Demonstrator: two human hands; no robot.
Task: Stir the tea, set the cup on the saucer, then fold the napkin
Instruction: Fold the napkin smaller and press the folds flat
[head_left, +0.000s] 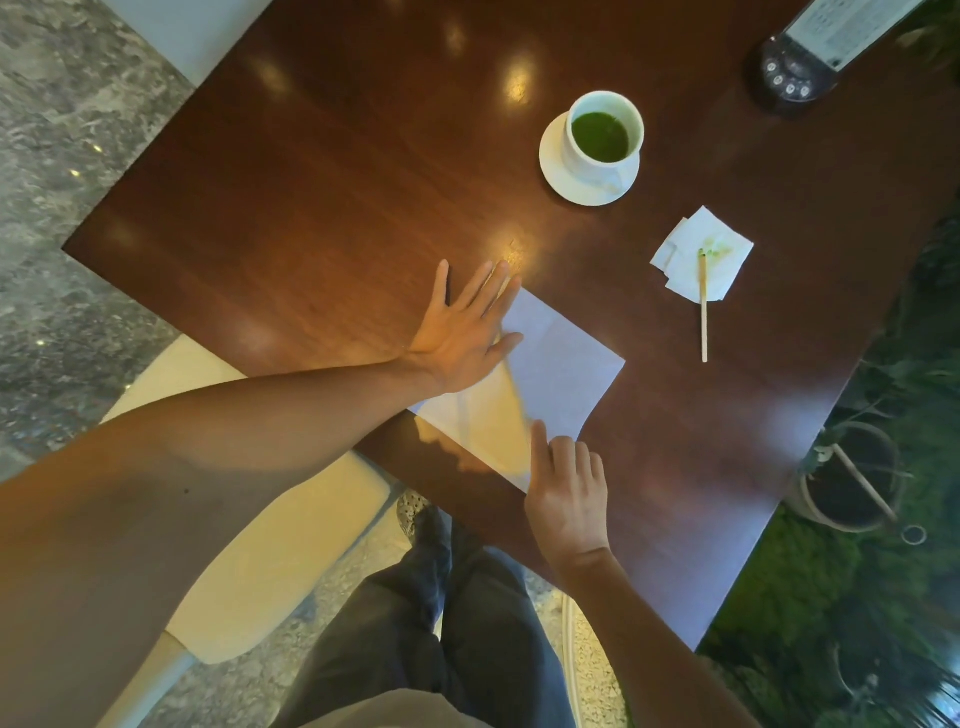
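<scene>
Hands first: the left hand (460, 330) lies flat and open, fingers spread, its palm pressing the far left part of the napkin (550, 374), most likely to pin the sheet so it cannot slide on the polished wood; the right hand (569, 493) is loosely curled, gripping nothing, with the index finger stretched out and its tip on the napkin's near edge, seemingly to press or run a crease there. The napkin sits between the two hands, touching both, spread close to the near edge of the dark wooden counter (311, 171); faint fold lines cross it, though how many folds it has taken is hard to tell. Farther out, well apart from both hands, the cup (605, 132) of green tea stands upright on the white saucer (561, 179), so that step looks done. Between the cup and the right hand, a wooden stir stick (704, 312) rests with its stained tip on a small crumpled tissue (704, 254), probably laid there to keep tea off the wood. Stirring and setting appear finished; folding is the step in hand.
</scene>
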